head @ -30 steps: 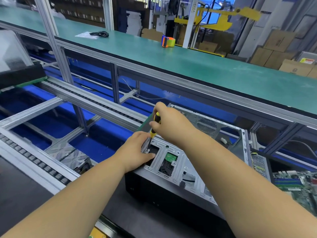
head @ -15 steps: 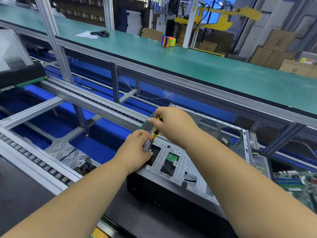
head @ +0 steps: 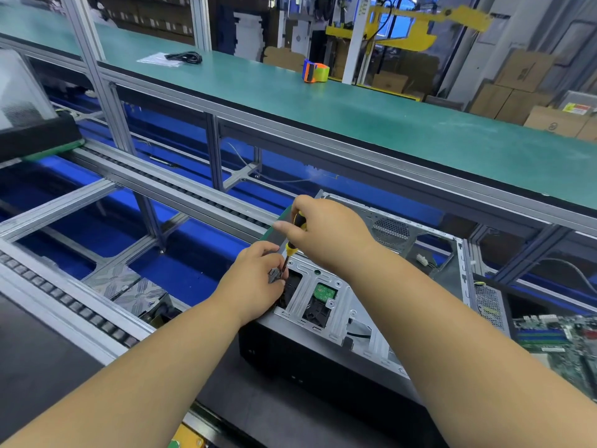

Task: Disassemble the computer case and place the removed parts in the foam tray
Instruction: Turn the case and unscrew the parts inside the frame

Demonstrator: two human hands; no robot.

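One big computer case [head: 371, 305] lies open on the dark belt, below the long green table [head: 355, 114]. The right hand [head: 326, 234] curls round a yellow-and-black screwdriver [head: 292, 240]. The left hand [head: 255, 286] pinches a small metal part by the tip.

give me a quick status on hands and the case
Right hand grips screwdriver, tip down at the computer case corner. Left hand pinches a small metal part there. Nothing blocking; foam tray not in view.
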